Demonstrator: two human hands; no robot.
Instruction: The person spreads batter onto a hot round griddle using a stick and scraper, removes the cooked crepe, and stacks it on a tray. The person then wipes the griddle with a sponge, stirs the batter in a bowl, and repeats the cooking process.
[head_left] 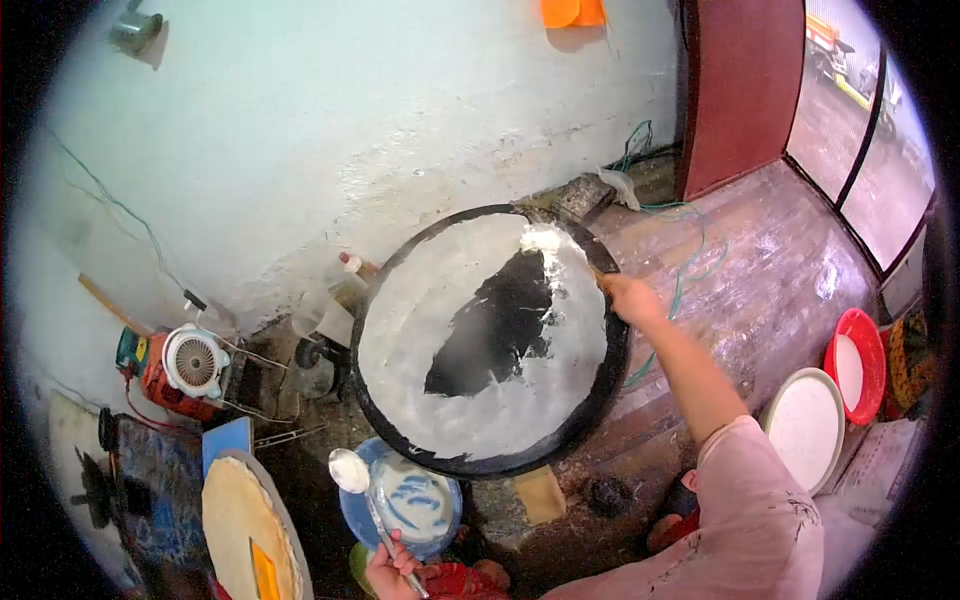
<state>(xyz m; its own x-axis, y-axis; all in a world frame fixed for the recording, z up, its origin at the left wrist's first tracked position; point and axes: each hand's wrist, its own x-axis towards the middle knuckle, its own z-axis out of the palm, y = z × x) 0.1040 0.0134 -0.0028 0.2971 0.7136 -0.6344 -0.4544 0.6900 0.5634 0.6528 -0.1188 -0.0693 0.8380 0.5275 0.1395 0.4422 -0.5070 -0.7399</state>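
Observation:
A large round black griddle [617, 375] stands before me, coated with white batter [410, 320] except for a dark bare patch in its middle. My right hand [632, 299] is closed at the griddle's right rim on the thin handle of a spreader [599, 272]. The spreader's far end is hard to make out near a thick clump of batter at the upper right. Low in the view, my left hand [392, 572] grips a long metal ladle [374, 512]. White batter fills the ladle's bowl, held over the left edge of a blue basin [358, 518] with batter inside.
Left of the basin lies a stack of thin round flatbreads [235, 515]. An orange blower [180, 372] sits by the wall. A white tub [805, 430] and a red basin [868, 375] stand at right. Green cable [680, 290] crosses the floor.

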